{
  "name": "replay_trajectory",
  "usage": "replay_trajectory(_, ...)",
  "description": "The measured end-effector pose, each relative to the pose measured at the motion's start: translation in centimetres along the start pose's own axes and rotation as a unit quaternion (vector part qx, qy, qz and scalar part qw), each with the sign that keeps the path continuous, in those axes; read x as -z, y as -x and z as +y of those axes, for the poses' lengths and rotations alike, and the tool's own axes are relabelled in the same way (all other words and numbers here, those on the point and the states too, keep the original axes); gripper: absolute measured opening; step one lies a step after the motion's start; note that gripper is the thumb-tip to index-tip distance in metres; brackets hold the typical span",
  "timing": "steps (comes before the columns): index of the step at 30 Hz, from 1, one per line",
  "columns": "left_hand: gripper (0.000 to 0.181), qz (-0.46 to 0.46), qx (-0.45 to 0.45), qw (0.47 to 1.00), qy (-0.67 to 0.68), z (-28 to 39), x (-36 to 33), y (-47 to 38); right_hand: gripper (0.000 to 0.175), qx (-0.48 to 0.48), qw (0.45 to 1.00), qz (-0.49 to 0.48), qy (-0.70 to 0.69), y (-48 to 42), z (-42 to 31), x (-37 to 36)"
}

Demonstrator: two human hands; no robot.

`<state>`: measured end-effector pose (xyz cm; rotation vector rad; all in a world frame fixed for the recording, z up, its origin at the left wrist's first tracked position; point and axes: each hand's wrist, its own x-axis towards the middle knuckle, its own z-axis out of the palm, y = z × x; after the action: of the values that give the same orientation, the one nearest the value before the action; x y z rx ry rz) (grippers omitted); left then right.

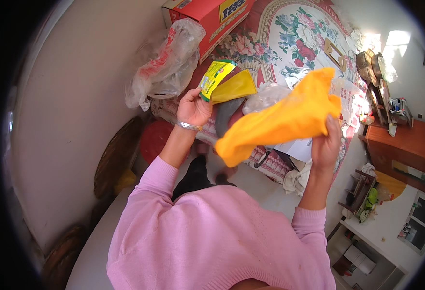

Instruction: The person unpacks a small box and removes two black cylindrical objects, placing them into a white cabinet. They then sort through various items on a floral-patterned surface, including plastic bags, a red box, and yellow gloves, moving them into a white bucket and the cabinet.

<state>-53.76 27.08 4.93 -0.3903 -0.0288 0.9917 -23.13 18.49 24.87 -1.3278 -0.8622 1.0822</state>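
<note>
My left hand (196,110) grips the lower end of a yellow-and-green printed packet (216,78). A smooth yellow item (236,87), perhaps plastic or rubber, extends right from beside that hand; whether the hand holds it too, I cannot tell. Over on the right, my right hand (325,145) has the right end of an orange cloth (281,119), held up above the patterned tabletop covering. The cloth's left end hangs free, slightly blurred. Behind it, a clear plastic bag (265,97) is partly hidden. A grey item (227,116) lies below the yellow one.
A crumpled clear bag (172,61) with red print sits against a red carton (208,21) at the far left. Floral cloth (299,36) covers the surface ahead. A red round stool (157,139) stands below. Brown wooden furniture (404,145) is at the right.
</note>
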Motion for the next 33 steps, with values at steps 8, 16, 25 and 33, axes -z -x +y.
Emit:
replay_trajectory(8, 0.032, 0.013, 0.214, 0.976, 0.026, -7.4, -10.2, 6.4, 0.077, 0.282, 0.851, -0.267, 0.354, -1.0, -0.8, -9.8)
replay_trajectory(16, 0.033, 0.079, 0.029, 0.845, -0.528, -6.1, -11.3, 7.5, 0.025, -0.052, 0.978, -0.197, 0.039, -0.1, 0.1, -7.7)
replay_trajectory(25, 0.032, 0.028, -0.102, 0.791, -0.602, -11.0, -11.2, 6.6, 0.025, -0.038, 0.976, -0.212, 0.017, 1.9, 1.6, -9.0)
replay_trajectory(33, 0.029, 0.045, -0.123, 0.789, -0.601, -11.3, -10.7, 6.5, 0.024, -0.108, 0.967, -0.233, 0.006, 2.3, 0.9, -8.3)
